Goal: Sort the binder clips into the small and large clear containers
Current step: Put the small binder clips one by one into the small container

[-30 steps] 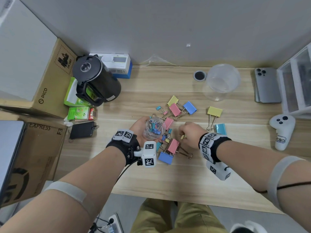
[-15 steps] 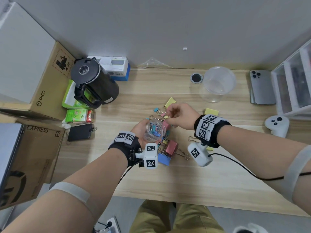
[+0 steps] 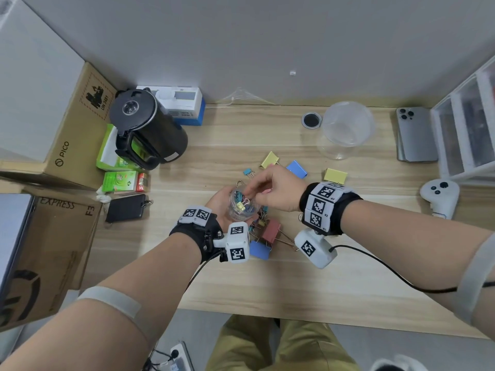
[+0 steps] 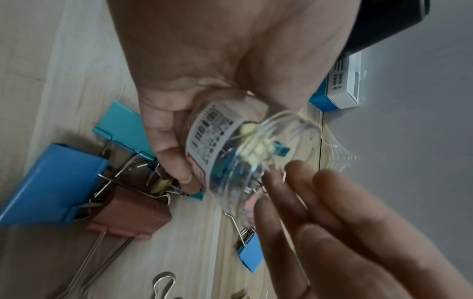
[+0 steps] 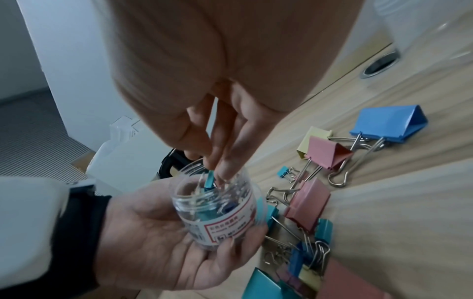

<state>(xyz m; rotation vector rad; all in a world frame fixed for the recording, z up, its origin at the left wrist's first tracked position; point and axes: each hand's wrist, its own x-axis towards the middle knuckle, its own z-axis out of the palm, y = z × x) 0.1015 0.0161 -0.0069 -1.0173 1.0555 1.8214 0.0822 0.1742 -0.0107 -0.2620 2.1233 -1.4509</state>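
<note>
My left hand (image 3: 221,200) grips a small clear labelled jar (image 3: 241,210) holding several small clips, its mouth tilted up. My right hand (image 3: 247,193) hovers over that mouth. In the right wrist view its fingertips (image 5: 225,165) pinch a small teal clip (image 5: 209,180) just inside the rim of the jar (image 5: 217,212). The left wrist view shows the jar (image 4: 230,151) in my left hand (image 4: 176,141). The large clear container (image 3: 345,129) stands at the back right. Large clips lie loose: yellow (image 3: 269,159), blue (image 3: 296,168), yellow (image 3: 335,175), pink (image 3: 271,231).
A black kettle (image 3: 146,127) and cardboard boxes (image 3: 53,145) fill the left side. A phone (image 3: 415,135), a drawer unit (image 3: 471,124) and a white controller (image 3: 439,195) sit at the right. A black wallet (image 3: 126,207) lies left of my hands.
My right hand rose from the clip pile on the table and moved left to the jar's mouth, carrying a small clip. My left hand kept holding the jar.
</note>
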